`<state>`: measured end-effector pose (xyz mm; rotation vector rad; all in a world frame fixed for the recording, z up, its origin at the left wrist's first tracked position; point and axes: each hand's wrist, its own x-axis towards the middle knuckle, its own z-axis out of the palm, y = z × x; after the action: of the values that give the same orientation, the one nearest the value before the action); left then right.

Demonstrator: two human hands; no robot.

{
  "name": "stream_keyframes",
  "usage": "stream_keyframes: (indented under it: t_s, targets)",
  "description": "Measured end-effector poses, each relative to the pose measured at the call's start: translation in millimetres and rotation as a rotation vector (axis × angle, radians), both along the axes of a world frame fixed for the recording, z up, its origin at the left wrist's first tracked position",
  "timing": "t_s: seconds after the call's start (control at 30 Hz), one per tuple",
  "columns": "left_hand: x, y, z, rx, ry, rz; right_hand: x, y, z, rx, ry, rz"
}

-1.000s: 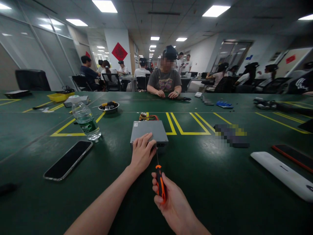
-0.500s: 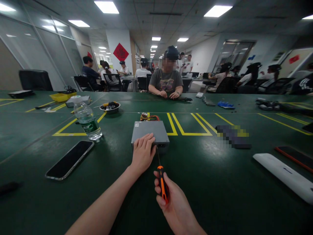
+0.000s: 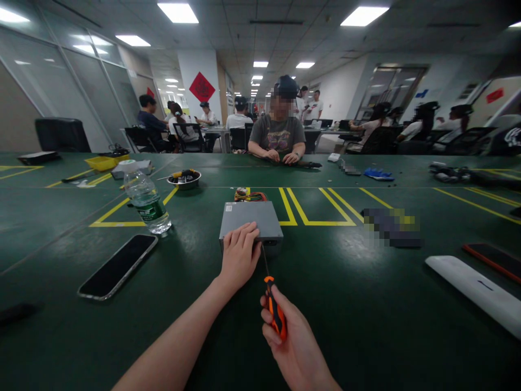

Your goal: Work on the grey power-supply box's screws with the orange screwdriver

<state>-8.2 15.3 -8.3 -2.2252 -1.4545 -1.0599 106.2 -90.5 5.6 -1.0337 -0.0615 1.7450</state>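
A grey metal computer power supply (image 3: 248,214) lies on the green table, its bundle of coloured cables (image 3: 255,196) at the far side. My left hand (image 3: 241,251) holds its near edge, fingers over the top and thumb down by the front face. An orange-and-black screwdriver (image 3: 275,307) is in my right hand (image 3: 287,326), closed round the handle. Its thin shaft points up and away to the front face of the power supply, just right of my left thumb. Exactly where the tip sits cannot be made out.
Left of the power supply are a water bottle (image 3: 148,203), a phone (image 3: 118,266) and a metal bowl (image 3: 184,179) with small tools. A white long object (image 3: 474,290) and a red-edged phone (image 3: 494,262) lie right. Across the table sits a person (image 3: 277,136).
The screwdriver handle has turned in my right hand, showing a different side, and has shifted slightly right. My left hand keeps its place on the power supply.
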Motion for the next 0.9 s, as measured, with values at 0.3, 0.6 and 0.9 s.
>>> stream_keyframes:
  t_s: [0.3, 0.6, 0.9]
  targets:
    - [0.5, -0.6, 1.7, 0.006, -0.001, 0.002, -0.5, 0.9, -2.5, -0.031, 0.123, 0.034]
    - [0.5, 0.2, -0.8, 0.006, -0.016, -0.005, 1.6, 2.0, -5.8, 0.036, 0.064, -0.020]
    - [1.0, 0.5, 0.1, -0.003, -0.026, -0.017, -0.6, 2.0, -2.8, 0.023, 0.074, -0.017]
